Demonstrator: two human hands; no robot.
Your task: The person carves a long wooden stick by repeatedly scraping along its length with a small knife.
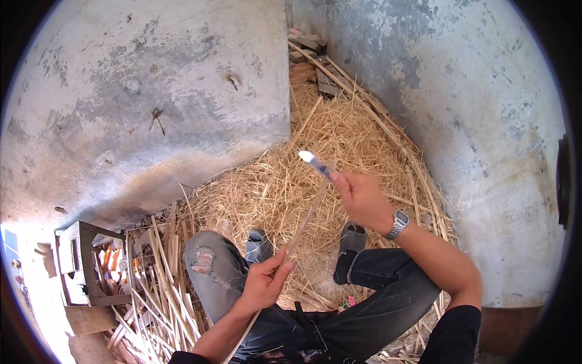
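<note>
My right hand [365, 199] is closed round a short knife [317, 164], raised over the straw in front of me. Its tip catches the light and looks white; the handle is mostly hidden in my fist. Lower and to the left, my left hand [265, 283] pinches a long, thin bamboo strip [305, 223]. From my fingers the strip slants up toward the knife, and its other end runs down past my left wrist to my lap. Whether the blade touches the strip I cannot tell, as that part is faint.
Loose straw shavings [273, 188] cover the ground round my shoes. Long poles [388, 130] lean along the right wall [485, 121]. At the left, split sticks [167, 279] lie beside a dark frame [91, 267]. A grey wall [182, 91] juts in at the upper left, with bricks [306, 73] behind it.
</note>
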